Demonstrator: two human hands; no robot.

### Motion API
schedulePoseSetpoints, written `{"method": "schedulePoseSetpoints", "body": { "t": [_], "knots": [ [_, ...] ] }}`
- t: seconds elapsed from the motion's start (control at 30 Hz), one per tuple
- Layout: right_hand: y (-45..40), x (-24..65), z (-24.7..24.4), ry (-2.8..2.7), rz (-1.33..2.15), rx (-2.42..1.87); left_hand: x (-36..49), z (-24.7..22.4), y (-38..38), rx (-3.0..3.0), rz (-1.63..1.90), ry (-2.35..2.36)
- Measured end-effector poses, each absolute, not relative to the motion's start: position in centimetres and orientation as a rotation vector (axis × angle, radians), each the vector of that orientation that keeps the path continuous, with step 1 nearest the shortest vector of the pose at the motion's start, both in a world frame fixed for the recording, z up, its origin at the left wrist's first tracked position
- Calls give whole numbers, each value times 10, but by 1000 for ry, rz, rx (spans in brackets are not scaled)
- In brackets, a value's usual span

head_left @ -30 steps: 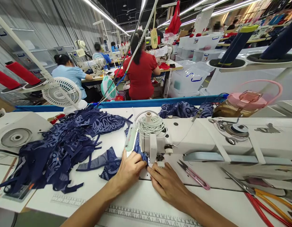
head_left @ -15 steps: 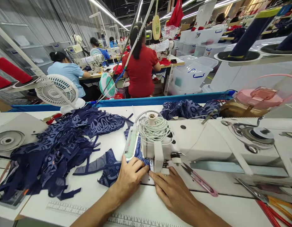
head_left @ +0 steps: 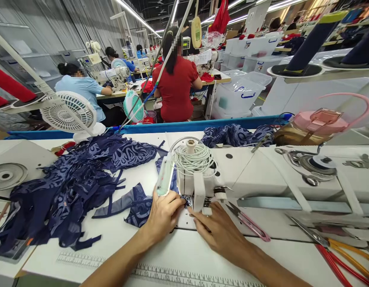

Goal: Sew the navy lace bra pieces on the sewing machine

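My left hand (head_left: 165,213) lies left of the needle area of a white sewing machine (head_left: 247,171). Its thumb and fingers are closed on the edge of a navy patterned fabric piece (head_left: 174,181), part of which lies behind the lit device on the machine head. Just right of the needle area rests my right hand (head_left: 220,229), index finger stretched toward the fabric edge, the other fingers extended and partly behind the machine head. A further navy fabric piece (head_left: 140,205) with a sheer strip lies beside my left hand.
Navy fabric pieces (head_left: 67,183) are heaped on the left. Pink-handled scissors (head_left: 252,225) and orange-handled scissors (head_left: 330,243) lie right. A ruler scale (head_left: 160,275) runs along the front. A white fan (head_left: 69,111) and a pink-lidded jug (head_left: 316,123) stand behind; co-workers sit beyond.
My left fingertips have shifted slightly toward the needle area, and less fabric shows beside them. My right hand keeps nearly the same place. The whole view has moved a little.
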State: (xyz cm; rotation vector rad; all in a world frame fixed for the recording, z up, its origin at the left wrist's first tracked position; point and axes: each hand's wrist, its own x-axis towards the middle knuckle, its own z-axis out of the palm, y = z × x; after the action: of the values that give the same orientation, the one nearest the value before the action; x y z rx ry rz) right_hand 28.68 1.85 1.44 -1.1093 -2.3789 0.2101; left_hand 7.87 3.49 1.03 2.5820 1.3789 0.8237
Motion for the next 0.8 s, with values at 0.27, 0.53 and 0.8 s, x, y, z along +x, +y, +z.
{"method": "schedulePoseSetpoints", "body": {
  "t": [0.27, 0.53, 0.8],
  "knots": [
    [29, 290, 13, -2458, 14, -1029, 78, 9, 34, 2492, 845, 1377],
    [25, 281, 5, -2444, -97, -910, 78, 12, 35, 2410, 931, 1349],
    [23, 282, 0, -2447, -119, -886, 74, 10, 37, 2638, 851, 1331]
  ]
}}
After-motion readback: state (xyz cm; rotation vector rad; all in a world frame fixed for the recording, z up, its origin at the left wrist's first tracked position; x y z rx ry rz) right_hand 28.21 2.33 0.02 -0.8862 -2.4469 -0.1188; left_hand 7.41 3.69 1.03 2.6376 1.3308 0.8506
